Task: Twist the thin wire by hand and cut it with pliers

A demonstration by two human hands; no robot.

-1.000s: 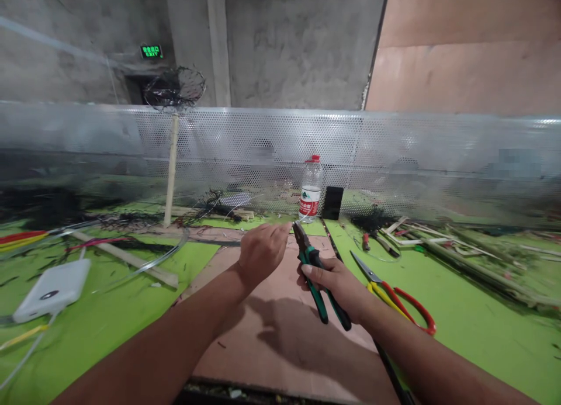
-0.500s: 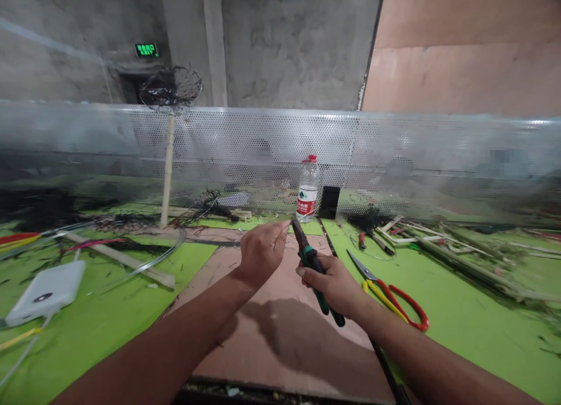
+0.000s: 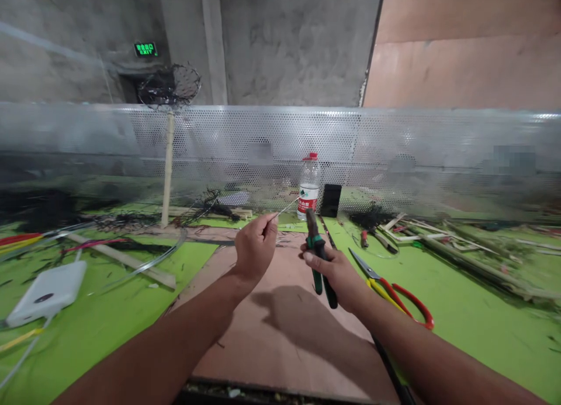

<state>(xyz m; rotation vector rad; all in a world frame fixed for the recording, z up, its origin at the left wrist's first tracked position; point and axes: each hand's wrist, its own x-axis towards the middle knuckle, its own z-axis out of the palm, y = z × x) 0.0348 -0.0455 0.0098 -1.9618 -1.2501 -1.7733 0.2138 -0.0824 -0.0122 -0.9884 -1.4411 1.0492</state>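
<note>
Between the thumb and fingers of my left hand is a thin pale wire, its free end pointing up and to the right in front of a bottle. My right hand is wrapped round green-and-black pliers, jaws upward. The jaws stand apart from the wire. Both hands are raised over a brown board, which carries their shadow. To the right of my right hand, scissors with red and yellow handles lie on the green table.
A plastic bottle and a dark phone stand against the perforated metal screen. At left lie a white power bank and a wooden strip. Bamboo pieces are heaped at right. A bamboo pole bears a black wire shape.
My hands have moved apart: the left a little to the left, the right slightly to the right with the pliers. The plier jaws have come away from the wire, which now shows more length.
</note>
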